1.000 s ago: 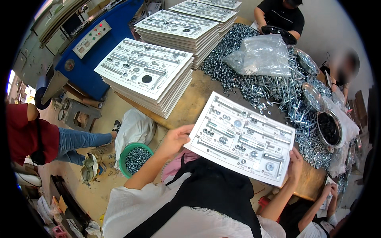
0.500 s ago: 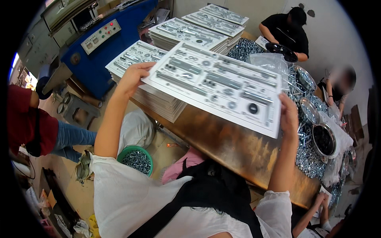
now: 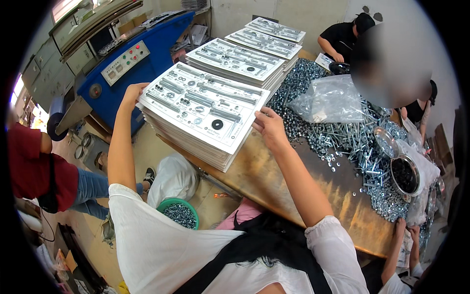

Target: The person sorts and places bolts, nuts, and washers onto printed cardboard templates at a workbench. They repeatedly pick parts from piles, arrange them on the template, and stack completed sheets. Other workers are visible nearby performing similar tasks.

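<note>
Overhead, head view: the top blister card (image 3: 203, 109), a flat white sheet with screws and washers sealed under clear film, lies on the nearest stack of cards (image 3: 196, 139) at the left end of the wooden table (image 3: 293, 191). Left hand (image 3: 131, 94) grips the card's far-left edge, fingers curled over it. Right hand (image 3: 268, 128) sits at the card's near-right corner, fingers bent and touching the edge; a full pinch cannot be told.

Judgement: the card is broad, thin and fairly stiff, yet likely to sag in the middle under its metal load, and the film looks slick. Best held at two opposite edges, kept level.

Further stacks run toward the far side. Right of them, a heap of loose bolts (image 3: 342, 142), a clear plastic bag (image 3: 330, 100) and metal bowls (image 3: 404, 174). A green tub of screws (image 3: 180, 214) stands on the floor, near left.
</note>
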Demonstrator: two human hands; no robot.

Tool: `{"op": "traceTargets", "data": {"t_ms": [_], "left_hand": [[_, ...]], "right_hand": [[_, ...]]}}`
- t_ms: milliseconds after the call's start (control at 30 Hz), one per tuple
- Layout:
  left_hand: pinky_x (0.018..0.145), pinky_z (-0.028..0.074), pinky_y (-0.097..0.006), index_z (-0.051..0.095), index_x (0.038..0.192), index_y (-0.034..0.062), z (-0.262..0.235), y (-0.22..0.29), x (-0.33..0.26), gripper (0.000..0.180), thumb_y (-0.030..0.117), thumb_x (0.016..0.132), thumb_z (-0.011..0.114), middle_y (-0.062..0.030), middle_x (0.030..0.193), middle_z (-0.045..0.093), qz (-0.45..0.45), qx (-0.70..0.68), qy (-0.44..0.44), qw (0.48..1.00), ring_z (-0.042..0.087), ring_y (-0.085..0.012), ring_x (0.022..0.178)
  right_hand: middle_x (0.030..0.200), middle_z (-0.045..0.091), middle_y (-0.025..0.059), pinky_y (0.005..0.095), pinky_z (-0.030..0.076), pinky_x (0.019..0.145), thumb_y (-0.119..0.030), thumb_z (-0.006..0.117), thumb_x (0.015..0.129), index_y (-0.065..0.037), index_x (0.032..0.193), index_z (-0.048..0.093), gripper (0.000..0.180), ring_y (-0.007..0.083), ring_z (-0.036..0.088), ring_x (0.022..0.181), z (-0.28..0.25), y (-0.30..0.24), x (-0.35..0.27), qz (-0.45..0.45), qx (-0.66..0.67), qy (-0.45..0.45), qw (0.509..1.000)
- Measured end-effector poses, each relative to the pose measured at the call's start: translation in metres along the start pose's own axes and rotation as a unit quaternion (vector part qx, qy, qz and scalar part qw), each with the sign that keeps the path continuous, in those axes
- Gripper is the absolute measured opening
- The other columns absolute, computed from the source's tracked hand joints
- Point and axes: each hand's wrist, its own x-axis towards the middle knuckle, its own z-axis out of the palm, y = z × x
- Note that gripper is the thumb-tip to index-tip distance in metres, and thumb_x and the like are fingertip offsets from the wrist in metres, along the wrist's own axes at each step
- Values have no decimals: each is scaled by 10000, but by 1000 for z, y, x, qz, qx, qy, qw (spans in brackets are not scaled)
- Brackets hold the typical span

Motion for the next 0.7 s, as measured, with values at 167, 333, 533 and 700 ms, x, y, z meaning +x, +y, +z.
{"op": "traceTargets", "data": {"t_ms": [167, 333, 533, 700], "left_hand": [[807, 529, -330, 701, 1212, -3, -21, -23, 17, 582, 47, 731, 377, -173, 1095, 705, 2, 34, 15, 999, 672, -272, 980], [749, 542, -327, 701, 1204, -14, -10, -16, 4, 577, 35, 729, 377, -170, 1068, 713, -17, 40, 30, 999, 690, -269, 879], [744, 537, -319, 723, 1150, -22, -11, -31, 9, 469, 54, 777, 449, -154, 1008, 732, 37, 7, 71, 997, 700, -253, 850], [833, 513, -281, 767, 1036, 2, -15, -50, 25, 265, 118, 870, 597, -117, 983, 762, 121, 70, 178, 974, 699, -171, 902]], "right_hand": [[1067, 663, 156, 316, 616, 797, -8, 605, 932, 71, 1190, 537, 278, 233, 704, 927, 20, 9, 0, 4, -2, -5, 1000], [1066, 659, 160, 324, 618, 807, -6, 601, 935, 69, 1172, 537, 257, 240, 703, 929, 22, 15, 1, 6, 2, -6, 1000], [1072, 658, 164, 337, 621, 815, -20, 600, 942, 64, 1187, 537, 267, 250, 697, 956, 21, 20, 5, 16, 4, -4, 1000], [1107, 659, 191, 351, 625, 810, -77, 568, 975, 91, 1254, 526, 328, 253, 698, 971, 1, 14, -3, 24, -17, -39, 999]]}}
